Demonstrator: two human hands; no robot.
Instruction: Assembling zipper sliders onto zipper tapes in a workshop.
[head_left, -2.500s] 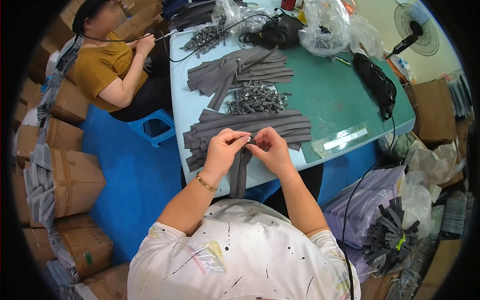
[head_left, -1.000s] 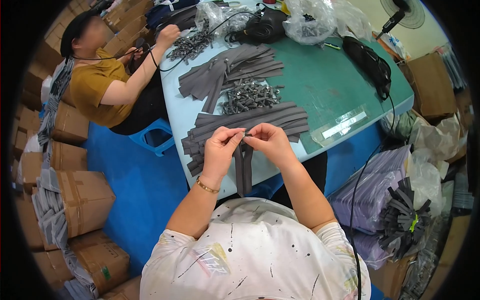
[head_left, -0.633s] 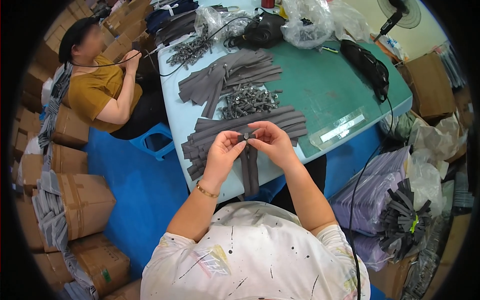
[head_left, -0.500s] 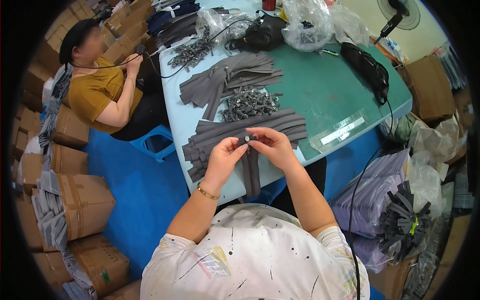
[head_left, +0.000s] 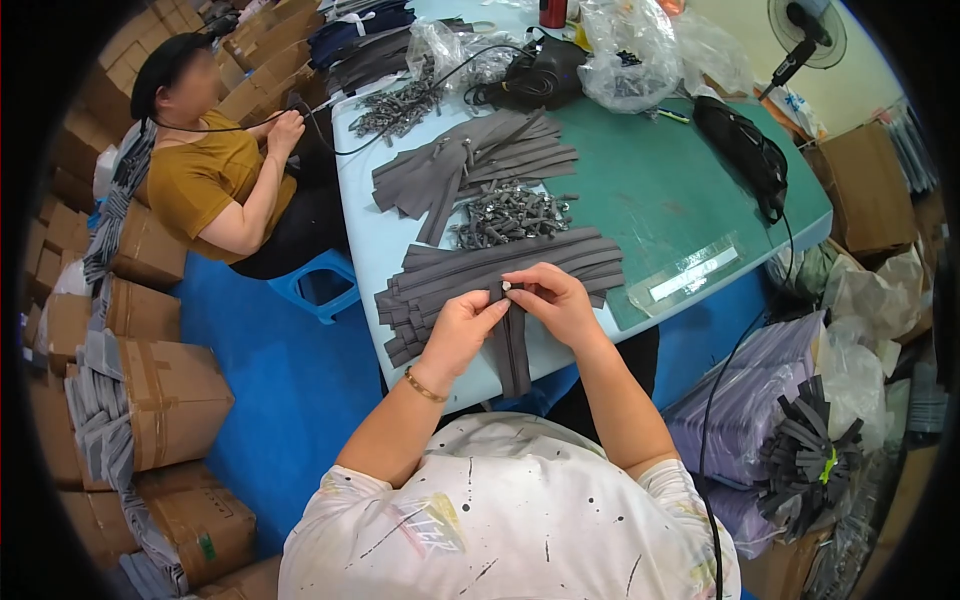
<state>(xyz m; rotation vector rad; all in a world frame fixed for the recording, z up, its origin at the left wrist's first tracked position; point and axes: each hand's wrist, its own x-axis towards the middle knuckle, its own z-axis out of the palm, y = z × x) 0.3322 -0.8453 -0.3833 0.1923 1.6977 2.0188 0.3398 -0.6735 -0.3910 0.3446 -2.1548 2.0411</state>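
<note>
Over at two o'clock I see a pale wall (head_left: 875, 80) with a fan (head_left: 806, 30) before it. Blue floor (head_left: 265, 400) spreads around eight, a blue plastic stool (head_left: 335, 263) stands at nine near the pale-and-green table (head_left: 640, 200), and cardboard boxes (head_left: 175, 400) crowd from eight to eleven.

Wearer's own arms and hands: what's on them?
Short white sleeves with faint coloured print; forearms bare. Left hand ungloved, gold-coloured bracelet at its wrist. Right hand ungloved, no bracelet visible.
</note>
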